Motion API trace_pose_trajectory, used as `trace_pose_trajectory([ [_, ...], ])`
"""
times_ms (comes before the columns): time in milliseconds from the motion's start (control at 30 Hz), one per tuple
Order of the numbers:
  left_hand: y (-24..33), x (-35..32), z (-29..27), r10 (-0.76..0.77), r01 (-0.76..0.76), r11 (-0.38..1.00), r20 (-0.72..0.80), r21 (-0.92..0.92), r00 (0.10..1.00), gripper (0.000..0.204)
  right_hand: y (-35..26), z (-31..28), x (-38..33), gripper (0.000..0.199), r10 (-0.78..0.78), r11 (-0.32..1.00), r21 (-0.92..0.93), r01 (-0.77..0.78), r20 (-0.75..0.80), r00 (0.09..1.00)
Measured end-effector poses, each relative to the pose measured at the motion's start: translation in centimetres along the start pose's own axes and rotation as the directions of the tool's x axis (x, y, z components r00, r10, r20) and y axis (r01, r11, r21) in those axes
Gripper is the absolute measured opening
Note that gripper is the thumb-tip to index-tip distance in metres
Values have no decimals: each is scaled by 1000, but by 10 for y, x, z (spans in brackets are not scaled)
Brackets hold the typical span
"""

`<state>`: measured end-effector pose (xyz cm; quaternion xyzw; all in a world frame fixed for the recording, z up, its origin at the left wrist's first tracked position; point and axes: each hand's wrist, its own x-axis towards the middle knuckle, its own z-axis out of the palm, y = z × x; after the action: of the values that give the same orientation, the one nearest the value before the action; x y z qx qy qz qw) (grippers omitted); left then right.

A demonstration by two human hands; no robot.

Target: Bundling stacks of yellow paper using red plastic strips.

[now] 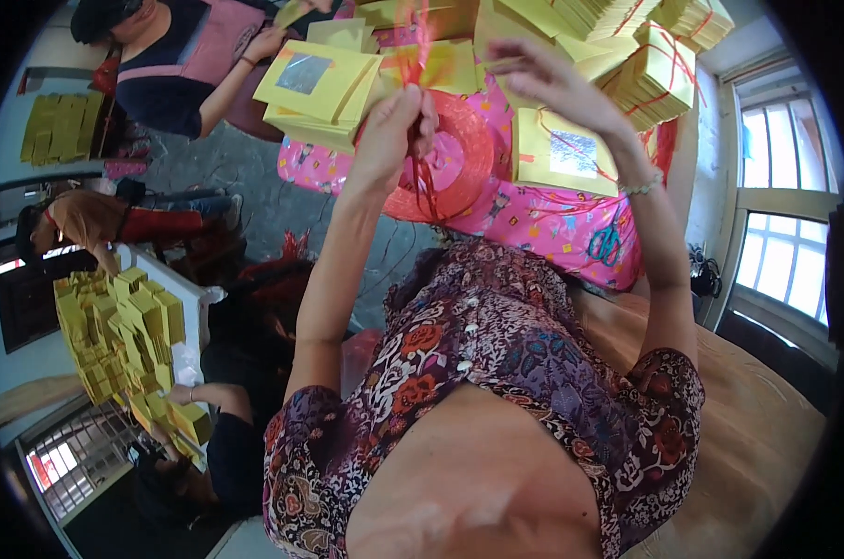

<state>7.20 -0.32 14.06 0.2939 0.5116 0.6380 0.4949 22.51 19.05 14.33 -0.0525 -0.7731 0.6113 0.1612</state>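
Observation:
My left hand is closed around a bunch of red plastic twine, whose strands rise blurred above the fist and hang below it. Under that hand lies a flat red roll of twine. My right hand is lifted to the right of the left one, its fingers stretched out and somewhat blurred, with nothing visible in them. Beneath the right wrist rests a stack of yellow paper with a silver square and red string on it. Left of the roll sits another yellow paper stack, also with a silver square.
A pink patterned cloth covers the table, with teal-handled scissors near its edge. Tied yellow paper bundles pile up at the far right. A co-worker handles paper across the table; others work at a table of yellow bundles at left.

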Motion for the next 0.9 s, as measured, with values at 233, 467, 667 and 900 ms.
trace_pose_trajectory([
  [233, 39, -14, -9, 342, -389, 913, -296, -119, 892, 27, 30, 128, 13, 34, -10, 994, 103, -37, 419, 908],
  [467, 64, -59, -88, 341, -525, 748, -443, -406, 829, 20, 44, 134, 25, 32, -97, 994, 73, 80, 264, 960],
  [667, 34, -52, -60, 322, -520, 800, -517, -300, 793, 24, 19, 190, 43, 36, -166, 953, 290, 92, 243, 956],
  [900, 40, -101, -134, 329, -600, 613, -524, -514, 786, 24, 33, 159, 23, 38, 113, 941, 186, -283, 614, 781],
])
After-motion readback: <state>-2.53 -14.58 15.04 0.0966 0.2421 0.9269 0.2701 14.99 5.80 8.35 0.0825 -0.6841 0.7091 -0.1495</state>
